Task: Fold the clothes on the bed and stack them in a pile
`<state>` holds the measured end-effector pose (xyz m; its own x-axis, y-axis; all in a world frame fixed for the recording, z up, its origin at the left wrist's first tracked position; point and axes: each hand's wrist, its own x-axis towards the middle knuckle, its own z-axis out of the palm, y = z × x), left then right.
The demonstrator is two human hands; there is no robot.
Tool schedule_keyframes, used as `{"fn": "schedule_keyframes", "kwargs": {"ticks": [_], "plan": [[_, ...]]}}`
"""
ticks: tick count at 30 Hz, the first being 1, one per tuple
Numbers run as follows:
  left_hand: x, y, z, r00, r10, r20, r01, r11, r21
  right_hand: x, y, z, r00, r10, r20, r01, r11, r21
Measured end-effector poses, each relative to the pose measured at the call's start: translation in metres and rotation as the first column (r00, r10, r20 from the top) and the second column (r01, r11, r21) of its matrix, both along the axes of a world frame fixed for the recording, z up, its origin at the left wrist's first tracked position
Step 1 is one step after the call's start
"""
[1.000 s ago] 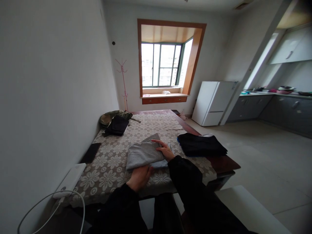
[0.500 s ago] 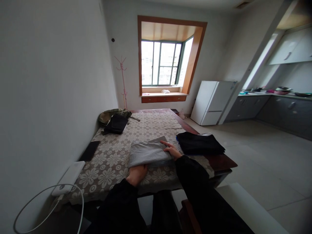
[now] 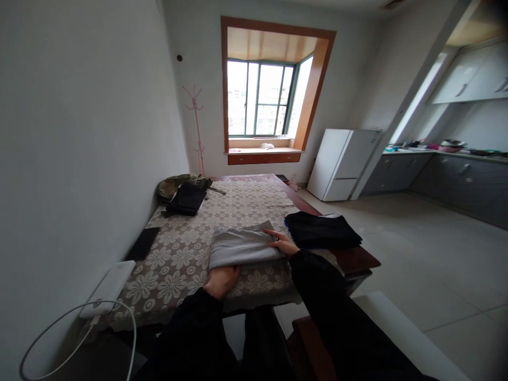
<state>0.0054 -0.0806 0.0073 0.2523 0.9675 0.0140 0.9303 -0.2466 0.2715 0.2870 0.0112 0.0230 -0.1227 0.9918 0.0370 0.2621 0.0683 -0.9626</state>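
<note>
A folded grey cloth (image 3: 242, 247), looking like a garment, lies on the patterned tablecloth near the table's front edge. My left hand (image 3: 223, 280) grips its front edge from below, the fingers hidden under the fabric. At its right end, my right hand (image 3: 284, 244) holds the side, with the index finger stretched over the top and the other fingers partly hidden. Just beyond that hand, a folded black garment (image 3: 323, 230) rests at the table's right side, apart from the grey one.
The flowered tablecloth (image 3: 180, 257) covers most of the table. On the left are a dark flat object (image 3: 143, 244), a white device (image 3: 108, 288) with a looped cable (image 3: 134, 330), and a black bag (image 3: 187, 199). A white fridge (image 3: 337, 164) stands beyond.
The grey cloth's right end has spread slightly to the right along with my right hand. My left hand keeps its hold. The whole view has shifted a little.
</note>
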Motion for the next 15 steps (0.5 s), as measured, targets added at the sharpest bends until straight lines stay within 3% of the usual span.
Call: {"fn": "schedule_keyframes", "kwargs": {"ticks": [15], "plan": [[0.0028,0.0025,0.0013,1.0,-0.007,0.005,0.007,1.0,0.022,0.0106,-0.0085,0.0056,1.0,0.001,0.003,-0.001,1.0,0.0]]}}
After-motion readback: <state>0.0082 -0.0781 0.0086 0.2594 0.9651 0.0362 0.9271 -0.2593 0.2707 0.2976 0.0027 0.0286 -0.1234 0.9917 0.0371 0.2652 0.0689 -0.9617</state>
